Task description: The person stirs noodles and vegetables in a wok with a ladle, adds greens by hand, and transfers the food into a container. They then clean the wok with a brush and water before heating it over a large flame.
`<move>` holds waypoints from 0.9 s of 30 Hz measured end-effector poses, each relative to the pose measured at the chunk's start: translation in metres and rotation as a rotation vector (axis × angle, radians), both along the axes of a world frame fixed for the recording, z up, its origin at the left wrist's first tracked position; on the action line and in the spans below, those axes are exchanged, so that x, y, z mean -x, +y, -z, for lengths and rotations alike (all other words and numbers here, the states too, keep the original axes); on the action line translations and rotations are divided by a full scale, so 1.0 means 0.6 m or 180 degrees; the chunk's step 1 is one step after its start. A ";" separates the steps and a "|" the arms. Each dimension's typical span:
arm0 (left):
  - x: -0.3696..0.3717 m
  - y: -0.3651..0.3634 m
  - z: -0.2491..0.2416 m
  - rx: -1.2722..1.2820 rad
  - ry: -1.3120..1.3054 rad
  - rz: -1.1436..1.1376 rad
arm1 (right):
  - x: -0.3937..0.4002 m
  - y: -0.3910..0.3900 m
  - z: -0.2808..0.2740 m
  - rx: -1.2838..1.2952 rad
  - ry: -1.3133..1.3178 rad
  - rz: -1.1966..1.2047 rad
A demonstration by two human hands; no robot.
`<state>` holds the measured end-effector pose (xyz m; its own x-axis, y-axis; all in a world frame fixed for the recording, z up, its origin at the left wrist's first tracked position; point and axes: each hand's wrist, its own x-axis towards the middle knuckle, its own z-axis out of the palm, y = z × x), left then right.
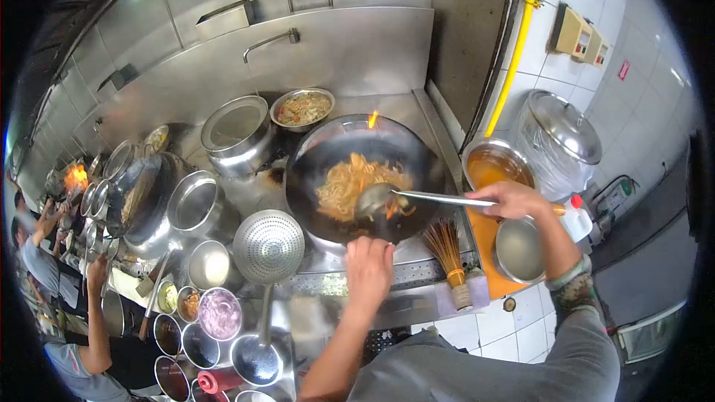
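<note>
A dark wok (417, 171) sits on the stove with a small flame showing at its far rim. Inside it lie noodles (346, 182) with orange strips mixed through. My left hand (369, 266) is closed at the wok's near edge; whether it grips the rim or a handle or cloth there is hidden. In my right hand (512, 199) is the long metal handle of a ladle (439, 198), whose bowl rests among the noodles. Left of the wok lies a perforated skimmer (269, 247). A bamboo wok brush (448, 257) stands to the right of my left hand.
Behind the wok is a bowl of mixed food (302, 109), beside a lidded pot (236, 128). An orange-filled basin (497, 167) and a grey bowl (520, 251) stand right. Several ingredient containers (220, 314) fill the lower left. Co-workers (82, 342) stand at far left.
</note>
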<state>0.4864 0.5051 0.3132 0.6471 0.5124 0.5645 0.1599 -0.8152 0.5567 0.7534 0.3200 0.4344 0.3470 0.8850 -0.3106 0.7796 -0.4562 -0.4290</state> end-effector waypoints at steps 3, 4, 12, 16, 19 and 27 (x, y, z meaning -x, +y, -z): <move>0.012 -0.015 0.079 -0.0003 0.0093 -0.0245 | 0.021 0.031 0.050 -0.0326 -0.0824 0.0222; 0.041 -0.028 0.101 0.0010 0.0273 -0.0139 | 0.051 0.037 0.036 -0.0030 -0.1295 0.0395; 0.017 0.009 -0.002 0.0004 0.0163 -0.0034 | 0.031 -0.082 0.022 -0.0649 0.0420 0.0591; 0.010 0.003 0.007 0.0124 0.0211 -0.0030 | 0.015 -0.097 0.001 -0.0344 0.0811 0.0603; 0.036 -0.038 -0.042 0.0277 0.0299 0.0040 | -0.033 -0.089 0.021 -0.0336 0.1016 -0.0024; 0.078 -0.066 0.093 0.0259 0.0562 -0.0130 | 0.003 0.012 0.072 -0.0815 -0.0981 -0.0211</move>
<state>0.4397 0.4654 0.2572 0.7101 0.5797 0.3997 0.2929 -0.7594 0.5810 0.7514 0.3275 0.3911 0.3290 0.9438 0.0322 0.9135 -0.3095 -0.2639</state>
